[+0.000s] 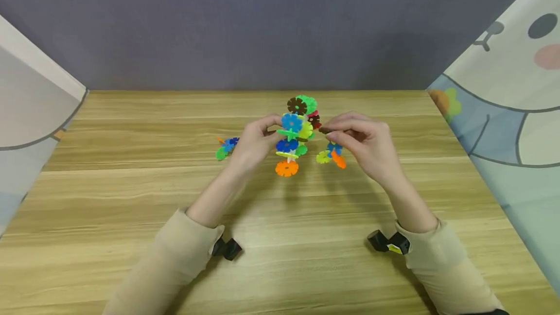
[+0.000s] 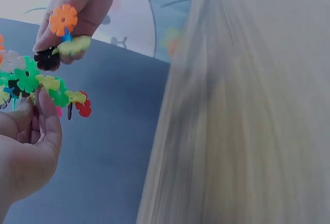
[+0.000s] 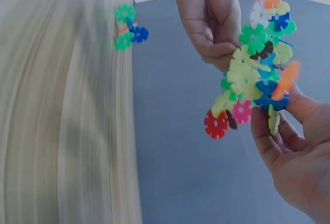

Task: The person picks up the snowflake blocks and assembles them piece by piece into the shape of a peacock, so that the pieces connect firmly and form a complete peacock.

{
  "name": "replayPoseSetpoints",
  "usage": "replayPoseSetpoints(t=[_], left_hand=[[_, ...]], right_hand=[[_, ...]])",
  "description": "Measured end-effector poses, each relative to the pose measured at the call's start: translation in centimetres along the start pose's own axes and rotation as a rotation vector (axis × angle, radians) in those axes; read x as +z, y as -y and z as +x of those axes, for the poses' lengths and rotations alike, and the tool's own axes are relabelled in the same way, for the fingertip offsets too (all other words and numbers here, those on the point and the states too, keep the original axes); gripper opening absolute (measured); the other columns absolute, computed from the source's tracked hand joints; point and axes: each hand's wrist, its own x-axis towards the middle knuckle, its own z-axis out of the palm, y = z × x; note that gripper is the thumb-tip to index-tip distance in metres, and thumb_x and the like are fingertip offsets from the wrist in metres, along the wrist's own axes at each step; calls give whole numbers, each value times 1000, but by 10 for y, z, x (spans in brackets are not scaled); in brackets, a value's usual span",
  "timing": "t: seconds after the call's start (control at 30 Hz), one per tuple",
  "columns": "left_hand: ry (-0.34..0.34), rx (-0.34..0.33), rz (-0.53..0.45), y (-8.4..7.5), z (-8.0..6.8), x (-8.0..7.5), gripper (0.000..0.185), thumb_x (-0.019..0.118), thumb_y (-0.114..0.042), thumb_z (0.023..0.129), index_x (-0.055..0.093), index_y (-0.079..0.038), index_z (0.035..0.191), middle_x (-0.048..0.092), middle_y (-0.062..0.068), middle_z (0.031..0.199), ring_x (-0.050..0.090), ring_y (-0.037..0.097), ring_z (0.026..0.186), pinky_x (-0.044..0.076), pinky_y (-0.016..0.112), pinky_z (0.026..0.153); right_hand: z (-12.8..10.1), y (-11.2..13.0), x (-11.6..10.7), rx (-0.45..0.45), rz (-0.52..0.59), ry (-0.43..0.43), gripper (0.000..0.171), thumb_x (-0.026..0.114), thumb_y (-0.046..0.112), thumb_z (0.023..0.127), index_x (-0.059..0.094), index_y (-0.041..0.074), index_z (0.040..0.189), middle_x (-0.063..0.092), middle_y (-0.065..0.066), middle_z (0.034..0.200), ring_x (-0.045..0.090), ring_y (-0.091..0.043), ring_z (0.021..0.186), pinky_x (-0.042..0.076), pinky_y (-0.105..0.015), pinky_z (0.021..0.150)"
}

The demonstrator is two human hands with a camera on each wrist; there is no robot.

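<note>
My left hand grips a tall cluster of interlocking snowflake discs above the table, with its fingers and thumb at the cluster's left side. Blue, green, yellow, brown, red and white discs make up this piece, and an orange disc hangs lowest in the head view. Close on the other side, my right hand pinches a smaller group of joined discs by a brown disc. Blue, yellow and orange discs dangle from that group. In the right wrist view the two pieces overlap.
Another small group of joined discs, green, blue and orange, lies on the wooden table left of my left hand. A grey panel rises behind the table. Printed cartoon panels flank both sides. Small black devices sit at the sleeve cuffs.
</note>
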Motion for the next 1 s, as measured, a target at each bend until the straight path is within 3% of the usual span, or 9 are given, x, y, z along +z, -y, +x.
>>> replayPoseSetpoints(t=[0.13, 0.23, 0.3, 0.47, 0.6, 0.77, 1.0], left_hand=[[-14, 12, -46, -1, -6, 3, 18, 61, -2, 101, 72, -9, 113, 66, 0, 130, 67, 14, 102, 51, 23, 76], [-27, 24, -85, -1, -10, 5, 16, 62, -3, 100, 72, -6, 113, 66, 3, 129, 67, 19, 122, 58, 29, 94], [-45, 37, -86, -2, -13, 6, 16, 63, -3, 100, 72, -5, 114, 66, 3, 129, 67, 20, 123, 58, 33, 100], [-81, 146, -41, -2, -17, 9, 16, 62, 2, 98, 73, 0, 111, 69, 10, 121, 69, 23, 116, 59, 31, 100], [-100, 218, -37, -1, -20, 11, 14, 64, 4, 97, 74, 2, 106, 69, 13, 111, 70, 22, 107, 60, 29, 95], [-135, 278, -38, 2, -22, 15, 11, 67, 1, 96, 75, 1, 105, 70, 13, 107, 67, 17, 90, 60, 23, 82], [-204, 370, -38, 7, -23, 17, 12, 66, 5, 96, 74, 3, 104, 70, 13, 107, 64, 14, 86, 56, 17, 77]], right_hand=[[-2, 7, 5, -38, 76, -21, 14, 76, -6, 86, 76, -8, 99, 75, 10, 105, 72, -11, 94, 60, -18, 79], [-2, 13, 7, -52, 71, -30, 16, 79, -11, 80, 77, -7, 96, 77, 5, 104, 72, -12, 96, 60, -20, 84], [-3, 17, 9, -58, 22, -42, 19, 82, -13, 76, 78, -3, 93, 78, -1, 102, 72, -9, 97, 60, -21, 87], [-5, 24, 14, -123, -195, -86, 25, 89, -6, 70, 80, 4, 91, 79, -10, 99, 72, -6, 96, 57, -17, 91], [-6, 28, 16, -209, -324, -108, 26, 91, -1, 69, 80, 3, 93, 79, -10, 99, 74, -16, 95, 55, -14, 93], [-8, 29, 18, -276, -390, -103, 24, 90, 3, 72, 80, 0, 94, 78, -12, 101, 76, -23, 93, 54, -11, 94], [-8, 29, 18, -230, -405, -78, 26, 87, 1, 76, 81, 5, 100, 79, -9, 111, 76, -24, 102, 52, -8, 95]])
